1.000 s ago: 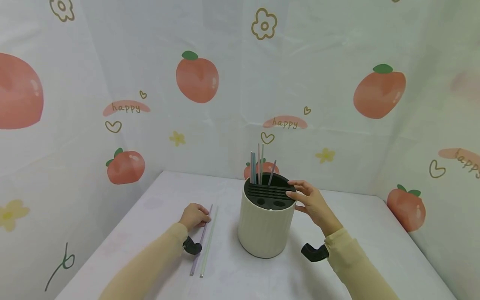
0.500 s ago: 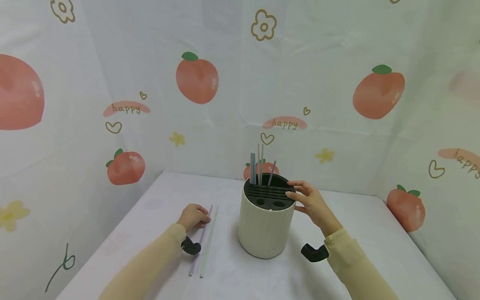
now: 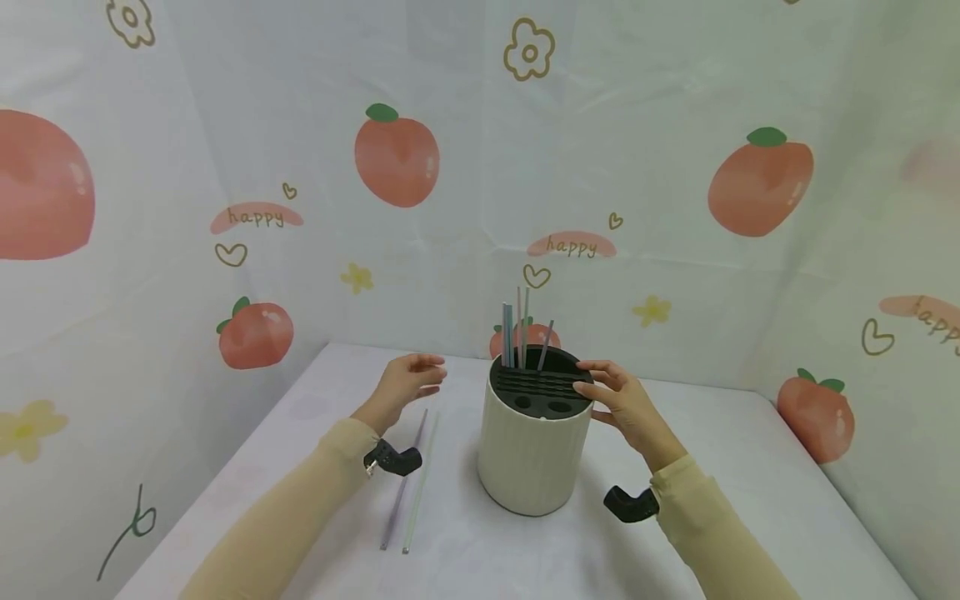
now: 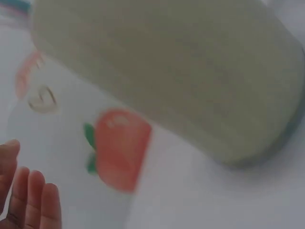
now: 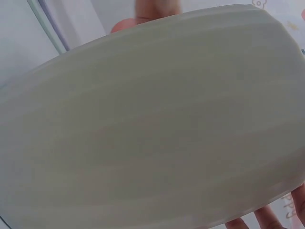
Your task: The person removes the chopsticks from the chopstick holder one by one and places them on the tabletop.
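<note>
A cream ribbed pen holder (image 3: 531,462) with a black slotted top (image 3: 540,392) stands upright on the table. Several thin sticks (image 3: 508,337) in blue, pink, green and purple rise from its back opening. My right hand (image 3: 626,408) grips the holder's right rim, with fingertips over the edge of the black top. To the left, my left hand (image 3: 405,385) is raised, holding nothing, its fingers extended toward the holder. In the left wrist view, its fingertips (image 4: 35,198) are apart from the cream wall. Below it lie a purple stick (image 3: 401,500) and a pale green stick (image 3: 418,492), side by side.
A white table (image 3: 675,517) bears everything. Behind it hangs a white curtain (image 3: 442,275) printed with peaches, flowers and hearts, meeting the table's back and sides. Each wrist carries a black camera mount (image 3: 630,504).
My left hand has left the purple stick on the table and moved up and slightly to the right, its fingers opening. The right hand and pen holder have stayed put.
</note>
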Motion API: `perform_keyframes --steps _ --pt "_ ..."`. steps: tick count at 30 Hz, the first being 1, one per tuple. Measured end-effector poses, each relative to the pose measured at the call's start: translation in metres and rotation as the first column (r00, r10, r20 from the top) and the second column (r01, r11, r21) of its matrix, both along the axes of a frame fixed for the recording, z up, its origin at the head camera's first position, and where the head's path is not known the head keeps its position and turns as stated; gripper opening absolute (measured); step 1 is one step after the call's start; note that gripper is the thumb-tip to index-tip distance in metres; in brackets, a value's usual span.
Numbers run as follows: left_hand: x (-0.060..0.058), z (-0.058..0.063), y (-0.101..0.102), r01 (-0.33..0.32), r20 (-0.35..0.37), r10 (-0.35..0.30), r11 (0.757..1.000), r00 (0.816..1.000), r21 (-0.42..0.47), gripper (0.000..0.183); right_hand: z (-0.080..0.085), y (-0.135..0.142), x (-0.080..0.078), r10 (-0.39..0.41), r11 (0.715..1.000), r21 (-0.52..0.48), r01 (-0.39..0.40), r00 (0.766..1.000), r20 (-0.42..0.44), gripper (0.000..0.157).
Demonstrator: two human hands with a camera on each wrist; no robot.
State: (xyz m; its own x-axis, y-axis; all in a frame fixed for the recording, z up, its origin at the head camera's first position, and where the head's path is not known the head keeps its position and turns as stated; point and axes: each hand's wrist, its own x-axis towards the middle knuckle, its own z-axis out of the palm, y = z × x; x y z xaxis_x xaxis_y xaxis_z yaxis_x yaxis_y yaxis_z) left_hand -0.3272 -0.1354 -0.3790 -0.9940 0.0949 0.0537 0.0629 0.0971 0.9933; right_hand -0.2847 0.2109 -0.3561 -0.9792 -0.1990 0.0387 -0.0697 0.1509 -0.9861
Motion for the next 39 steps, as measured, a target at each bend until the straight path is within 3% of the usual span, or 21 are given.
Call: perform_keyframes --steps 5,8,11,15,20,32,39 --pt "0.004 0.044 0.026 0.096 -0.118 -0.087 0.993 0.989 0.07 0.032 0.0 0.0 -0.001 0.003 1.0 0.001 -0.003 1.0 0.004 0.052" --pt "0.006 0.06 0.04 0.162 -0.155 -0.15 0.985 0.976 0.063 0.033 0.0 0.0 -0.002 0.002 1.0 0.006 -0.002 1.0 0.005 0.052" --pt "0.007 0.07 0.052 0.22 -0.186 -0.211 0.975 0.96 0.027 0.033 0.0 0.0 -0.002 -0.001 1.0 0.006 0.001 1.0 0.005 0.052" --pt "0.007 0.072 0.063 0.265 -0.214 -0.26 0.964 0.941 -0.006 0.031 -0.001 -0.001 -0.001 0.0 1.0 -0.001 0.0 1.0 0.001 0.051" --pt "0.005 0.067 0.069 0.271 -0.215 -0.267 0.963 0.94 -0.01 0.026 -0.001 0.0 -0.001 0.005 1.0 -0.005 -0.005 1.0 -0.004 0.05" --pt "0.001 0.063 0.073 0.241 -0.209 -0.235 0.971 0.949 0.003 0.018 -0.001 0.0 -0.001 0.001 1.0 -0.007 -0.002 1.0 -0.012 0.05" --pt "0.002 0.074 0.073 0.222 -0.268 -0.2 0.973 0.942 0.055 0.02 0.0 0.0 0.0 0.001 1.0 -0.008 -0.001 1.0 -0.006 0.05"
